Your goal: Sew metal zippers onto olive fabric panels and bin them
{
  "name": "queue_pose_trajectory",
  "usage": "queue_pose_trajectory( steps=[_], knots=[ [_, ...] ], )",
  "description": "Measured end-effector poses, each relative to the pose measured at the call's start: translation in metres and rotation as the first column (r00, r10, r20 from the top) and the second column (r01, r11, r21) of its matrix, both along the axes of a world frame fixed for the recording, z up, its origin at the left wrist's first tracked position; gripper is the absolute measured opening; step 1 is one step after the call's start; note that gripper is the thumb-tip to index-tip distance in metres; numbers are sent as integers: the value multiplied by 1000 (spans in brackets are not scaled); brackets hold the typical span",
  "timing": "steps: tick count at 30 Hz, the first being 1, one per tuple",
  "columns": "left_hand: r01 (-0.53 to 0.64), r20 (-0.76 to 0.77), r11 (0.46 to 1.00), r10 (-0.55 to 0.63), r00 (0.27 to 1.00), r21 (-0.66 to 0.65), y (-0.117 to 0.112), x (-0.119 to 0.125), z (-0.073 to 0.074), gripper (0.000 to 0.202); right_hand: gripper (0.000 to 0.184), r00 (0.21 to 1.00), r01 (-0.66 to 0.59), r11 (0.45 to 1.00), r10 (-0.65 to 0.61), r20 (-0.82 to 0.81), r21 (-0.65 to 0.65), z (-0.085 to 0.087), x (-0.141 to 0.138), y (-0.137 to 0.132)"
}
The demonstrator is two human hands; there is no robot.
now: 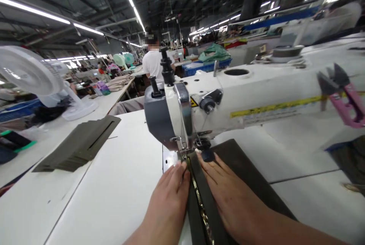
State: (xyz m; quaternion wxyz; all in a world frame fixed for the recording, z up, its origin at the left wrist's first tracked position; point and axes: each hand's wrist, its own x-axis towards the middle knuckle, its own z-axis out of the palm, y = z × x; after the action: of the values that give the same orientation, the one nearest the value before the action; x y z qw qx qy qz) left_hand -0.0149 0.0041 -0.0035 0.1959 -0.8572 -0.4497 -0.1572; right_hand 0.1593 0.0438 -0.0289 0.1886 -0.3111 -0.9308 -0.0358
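Observation:
A dark olive fabric panel [236,157] with a gold-toothed zipper [197,192] runs under the presser foot of a white sewing machine [256,97]. My left hand [170,190] is closed at the panel's left edge, its thumb and fingertips pinching the material just in front of the foot. My right hand [232,188] lies on the panel right of the zipper, palm down with fingers stretched toward the needle. The right fingertips are close to a round black part beside the foot. The needle tip cannot be made out clearly.
Left on the table lies a stack of olive fabric pieces [82,142]. A white fan [37,74] and thread spools [17,142] stand beyond. Pink thread snips [343,100] rest against the machine arm at right. A person in a white shirt [155,62] is farther back.

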Motion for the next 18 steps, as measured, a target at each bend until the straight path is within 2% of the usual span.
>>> queue_pose_trajectory(
  steps=[8, 14, 18],
  knots=[
    [-3, 83, 1000, 5, 997, -25, 3, -2, -7, 30, 53, 996, -40, 999, 39, 75, 10, 6, 4, 1],
    [-21, 40, 1000, 21, 999, -19, 1, -1, -4, 32, 50, 998, -43, 999, 42, 57, 28, 4, 5, -1],
    [3, 16, 1000, -3, 1000, 1, 2, 0, -1, 36, 49, 999, -9, 1000, 10, 33, -18, 8, 4, -3]
  ],
)
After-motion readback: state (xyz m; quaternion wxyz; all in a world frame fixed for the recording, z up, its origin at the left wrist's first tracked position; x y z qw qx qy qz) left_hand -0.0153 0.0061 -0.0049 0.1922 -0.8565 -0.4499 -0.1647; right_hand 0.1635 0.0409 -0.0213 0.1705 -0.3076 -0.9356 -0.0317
